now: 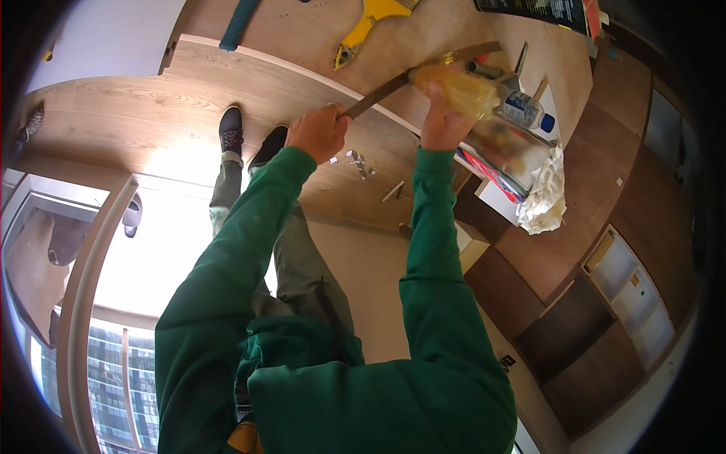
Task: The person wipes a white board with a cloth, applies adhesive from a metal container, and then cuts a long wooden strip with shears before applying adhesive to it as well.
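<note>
My left hand is closed on the near end of a thin brown strip. The strip slants up and to the right over the edge of the wooden worktop. In my right hand is a yellow see-through plastic thing, blurred, so I cannot tell whether it is a bottle or a bag. Its left end meets or overlaps the strip. Just right of it lies a clear plastic bottle with a blue cap.
A yellow-handled brush and a teal handle lie on the worktop, left of the strip. To the right are a clear box and crumpled white paper. Scraps litter the wood floor. Open cabinets stand at right.
</note>
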`<control>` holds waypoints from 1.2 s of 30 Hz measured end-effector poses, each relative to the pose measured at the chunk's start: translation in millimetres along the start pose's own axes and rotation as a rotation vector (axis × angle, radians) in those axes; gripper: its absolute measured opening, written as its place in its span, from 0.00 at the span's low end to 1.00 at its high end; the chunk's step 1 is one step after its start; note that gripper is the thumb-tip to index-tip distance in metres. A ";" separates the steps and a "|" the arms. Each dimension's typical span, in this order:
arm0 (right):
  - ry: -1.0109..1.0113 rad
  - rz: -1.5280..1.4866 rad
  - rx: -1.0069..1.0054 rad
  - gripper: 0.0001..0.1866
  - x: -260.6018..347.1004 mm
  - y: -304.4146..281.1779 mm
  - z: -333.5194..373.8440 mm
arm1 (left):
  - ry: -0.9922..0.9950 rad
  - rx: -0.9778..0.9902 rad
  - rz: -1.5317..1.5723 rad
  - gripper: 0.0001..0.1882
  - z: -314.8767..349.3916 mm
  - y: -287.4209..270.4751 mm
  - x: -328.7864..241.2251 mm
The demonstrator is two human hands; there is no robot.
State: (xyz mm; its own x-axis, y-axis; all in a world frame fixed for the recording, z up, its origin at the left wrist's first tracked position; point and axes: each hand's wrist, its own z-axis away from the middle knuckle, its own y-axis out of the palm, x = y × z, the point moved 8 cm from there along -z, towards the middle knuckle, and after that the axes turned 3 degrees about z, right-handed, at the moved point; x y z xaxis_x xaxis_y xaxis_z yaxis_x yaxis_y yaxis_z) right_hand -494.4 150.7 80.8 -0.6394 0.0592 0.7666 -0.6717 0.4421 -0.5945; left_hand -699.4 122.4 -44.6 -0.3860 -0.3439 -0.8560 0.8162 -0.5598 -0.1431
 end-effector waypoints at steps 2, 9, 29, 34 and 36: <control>0.068 -0.040 -0.017 0.17 -6.7 -0.9 -4.3 | -0.041 -0.003 -0.005 0.11 -1.8 -2.2 5.0; -0.096 -0.054 0.050 0.20 8.1 14.7 13.9 | -0.042 -0.004 -0.008 0.11 1.8 -1.6 4.5; 0.073 -0.092 0.075 0.20 7.1 8.8 27.2 | -0.116 0.036 0.030 0.11 1.6 -2.0 6.6; 0.019 -0.093 -0.021 0.18 -8.0 -2.4 16.4 | -0.056 0.036 0.024 0.11 0.1 2.1 3.4; 0.074 -0.135 0.017 0.15 -8.0 1.3 21.3 | -0.059 0.027 0.025 0.11 -2.8 0.7 6.6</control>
State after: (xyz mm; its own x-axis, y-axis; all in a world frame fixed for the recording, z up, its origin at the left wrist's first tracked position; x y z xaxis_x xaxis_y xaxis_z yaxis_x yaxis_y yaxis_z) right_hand -498.1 131.8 68.7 -0.5139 0.0659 0.8553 -0.7566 0.4350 -0.4881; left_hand -700.2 121.9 -51.7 -0.3913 -0.4013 -0.8281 0.8141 -0.5705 -0.1082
